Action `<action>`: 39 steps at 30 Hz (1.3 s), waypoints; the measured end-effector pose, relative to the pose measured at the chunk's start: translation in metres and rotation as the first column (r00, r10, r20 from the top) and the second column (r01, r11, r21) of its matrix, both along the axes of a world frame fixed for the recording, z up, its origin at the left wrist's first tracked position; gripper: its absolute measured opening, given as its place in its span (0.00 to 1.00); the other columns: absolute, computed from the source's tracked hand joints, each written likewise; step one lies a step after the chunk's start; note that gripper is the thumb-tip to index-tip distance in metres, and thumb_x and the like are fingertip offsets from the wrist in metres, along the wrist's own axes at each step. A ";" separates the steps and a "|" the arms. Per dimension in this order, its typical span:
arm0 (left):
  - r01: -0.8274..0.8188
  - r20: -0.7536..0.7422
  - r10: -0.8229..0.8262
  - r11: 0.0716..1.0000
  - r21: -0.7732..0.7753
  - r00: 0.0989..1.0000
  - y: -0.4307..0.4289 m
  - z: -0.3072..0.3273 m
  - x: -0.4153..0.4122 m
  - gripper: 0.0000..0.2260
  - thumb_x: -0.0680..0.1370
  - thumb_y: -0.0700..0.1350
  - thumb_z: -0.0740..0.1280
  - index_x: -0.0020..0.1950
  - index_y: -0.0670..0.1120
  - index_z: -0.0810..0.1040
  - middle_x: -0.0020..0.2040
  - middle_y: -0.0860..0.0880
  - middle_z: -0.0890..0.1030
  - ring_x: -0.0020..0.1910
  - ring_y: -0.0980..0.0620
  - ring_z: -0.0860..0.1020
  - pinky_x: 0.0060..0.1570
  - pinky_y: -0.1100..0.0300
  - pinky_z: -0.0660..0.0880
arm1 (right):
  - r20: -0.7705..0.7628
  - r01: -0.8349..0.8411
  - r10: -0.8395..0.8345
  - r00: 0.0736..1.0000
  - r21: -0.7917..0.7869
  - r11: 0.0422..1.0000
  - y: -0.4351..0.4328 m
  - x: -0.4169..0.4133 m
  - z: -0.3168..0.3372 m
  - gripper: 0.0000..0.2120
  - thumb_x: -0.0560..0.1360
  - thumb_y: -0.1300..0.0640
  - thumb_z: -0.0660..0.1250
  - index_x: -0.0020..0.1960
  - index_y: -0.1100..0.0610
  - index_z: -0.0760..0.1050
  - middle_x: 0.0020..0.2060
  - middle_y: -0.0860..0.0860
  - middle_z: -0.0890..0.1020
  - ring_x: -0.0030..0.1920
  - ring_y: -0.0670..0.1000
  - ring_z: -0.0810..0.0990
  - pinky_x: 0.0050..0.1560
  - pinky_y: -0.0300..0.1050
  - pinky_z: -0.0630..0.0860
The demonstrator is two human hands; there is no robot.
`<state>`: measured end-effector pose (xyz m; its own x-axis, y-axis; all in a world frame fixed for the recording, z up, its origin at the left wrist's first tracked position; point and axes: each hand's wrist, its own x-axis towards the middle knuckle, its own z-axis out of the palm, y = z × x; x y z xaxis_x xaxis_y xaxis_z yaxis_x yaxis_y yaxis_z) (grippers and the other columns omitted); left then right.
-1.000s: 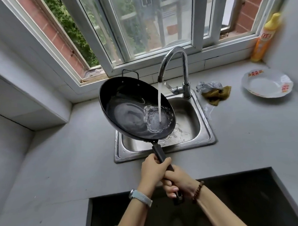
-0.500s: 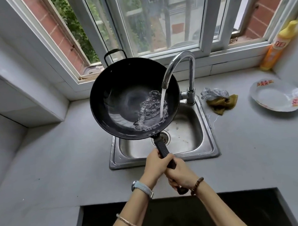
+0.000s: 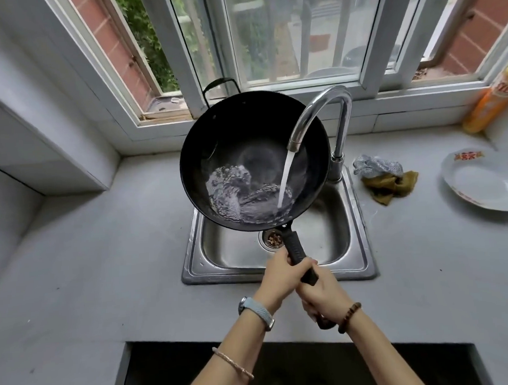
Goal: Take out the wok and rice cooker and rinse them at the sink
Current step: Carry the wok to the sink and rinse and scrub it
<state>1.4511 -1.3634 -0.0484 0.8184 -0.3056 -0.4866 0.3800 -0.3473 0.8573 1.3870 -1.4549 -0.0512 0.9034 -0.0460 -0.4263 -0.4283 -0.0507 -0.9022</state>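
A black wok (image 3: 230, 146) hangs tilted over the steel sink (image 3: 363, 245), its small loop handle toward the window. Water runs from the curved faucet (image 3: 322, 113) into the wok and pools foaming along its near, lower side. My left hand (image 3: 282, 278) grips the long black handle higher up. My right hand (image 3: 321, 297) grips the same handle just behind it, nearer the handle's end. No rice cooker is in view.
A scouring pad and an olive cloth (image 3: 392, 180) lie right of the faucet. A white plate (image 3: 485, 182) sits at the right edge, with a yellow-orange bottle (image 3: 493, 100) in the corner. A dark cutout (image 3: 283, 365) opens in the grey counter below my arms.
The wok has tipped its bowl more toward me and shifted right under the spout. The water has swirled to the near rim. Both hands kept their grip.
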 end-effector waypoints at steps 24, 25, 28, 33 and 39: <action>-0.008 0.001 0.008 1.000 -0.007 1.000 0.020 0.011 -0.019 0.09 0.70 0.46 0.73 0.43 0.45 0.75 0.39 0.48 0.82 0.39 0.50 0.82 0.39 0.58 0.78 | -0.038 0.006 -0.001 0.999 0.127 0.992 0.023 -0.018 0.021 0.02 0.72 0.66 0.57 0.42 0.61 0.65 0.21 0.52 0.66 0.17 0.50 0.64 0.22 0.41 0.69; -0.004 0.002 0.004 1.000 -0.005 1.000 0.022 0.011 -0.022 0.09 0.70 0.46 0.72 0.44 0.45 0.75 0.42 0.44 0.84 0.43 0.47 0.83 0.43 0.54 0.79 | -0.046 0.005 0.002 0.999 0.148 0.989 0.024 -0.021 0.023 0.03 0.71 0.67 0.57 0.43 0.61 0.65 0.20 0.51 0.66 0.17 0.50 0.64 0.22 0.41 0.69; -0.009 0.023 0.009 1.000 0.015 1.000 0.028 0.014 -0.030 0.07 0.72 0.46 0.71 0.45 0.44 0.76 0.43 0.43 0.83 0.42 0.49 0.82 0.43 0.55 0.78 | -0.059 -0.013 0.025 0.998 0.187 0.982 0.028 -0.028 0.028 0.06 0.73 0.69 0.56 0.45 0.60 0.66 0.19 0.50 0.67 0.17 0.49 0.64 0.20 0.40 0.69; -0.057 0.066 0.052 0.994 0.089 0.997 0.045 0.016 -0.045 0.07 0.73 0.46 0.72 0.42 0.45 0.76 0.35 0.52 0.78 0.35 0.55 0.77 0.35 0.63 0.73 | -0.078 -0.030 0.048 0.996 0.224 0.974 0.042 -0.041 0.034 0.09 0.74 0.72 0.54 0.44 0.59 0.66 0.21 0.52 0.68 0.17 0.49 0.64 0.21 0.39 0.69; -0.057 0.105 0.041 0.986 0.158 0.994 0.080 0.020 -0.056 0.08 0.73 0.46 0.72 0.40 0.45 0.75 0.32 0.53 0.78 0.34 0.55 0.76 0.36 0.62 0.72 | -0.105 -0.019 0.051 0.993 0.284 0.959 0.079 -0.053 0.036 0.11 0.74 0.71 0.54 0.50 0.57 0.69 0.23 0.52 0.68 0.18 0.48 0.65 0.21 0.40 0.70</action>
